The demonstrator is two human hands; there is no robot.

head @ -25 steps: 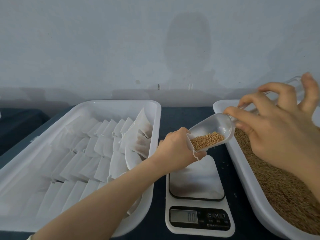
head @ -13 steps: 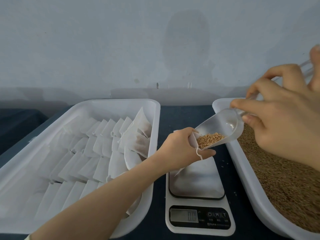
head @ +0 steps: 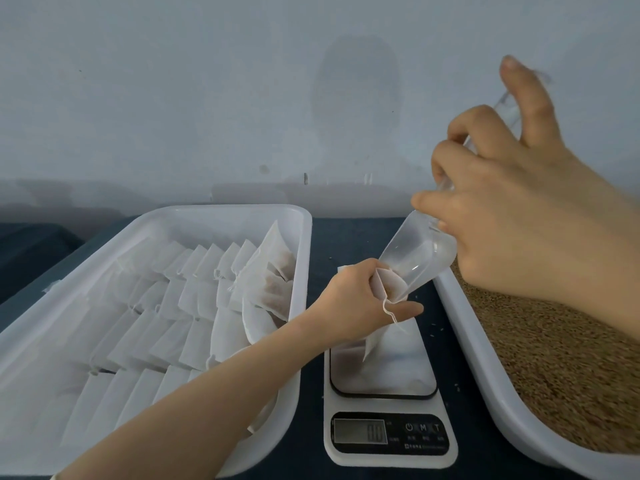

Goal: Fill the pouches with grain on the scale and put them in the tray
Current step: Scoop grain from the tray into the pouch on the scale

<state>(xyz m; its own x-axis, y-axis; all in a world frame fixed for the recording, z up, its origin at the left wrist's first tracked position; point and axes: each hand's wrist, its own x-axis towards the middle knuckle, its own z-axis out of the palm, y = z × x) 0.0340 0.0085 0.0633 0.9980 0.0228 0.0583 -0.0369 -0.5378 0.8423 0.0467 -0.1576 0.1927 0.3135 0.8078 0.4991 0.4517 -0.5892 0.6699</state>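
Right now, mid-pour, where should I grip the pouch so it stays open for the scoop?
Pinch the pouch at its top rim, coming from the left as the left hand does. Its mouth faces up-right toward the scoop; the body hangs limp over the scale, so only the rim gives control.

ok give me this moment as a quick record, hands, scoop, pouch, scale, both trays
left hand: pinches the pouch open above the scale
right hand: holds the clear scoop by its handle, tipped mouth-down into the pouch
scoop contents: almost empty
left tray: rows of flat pouches, a few filled ones at its right side
right tray: loose grain
scale display: digits unclear
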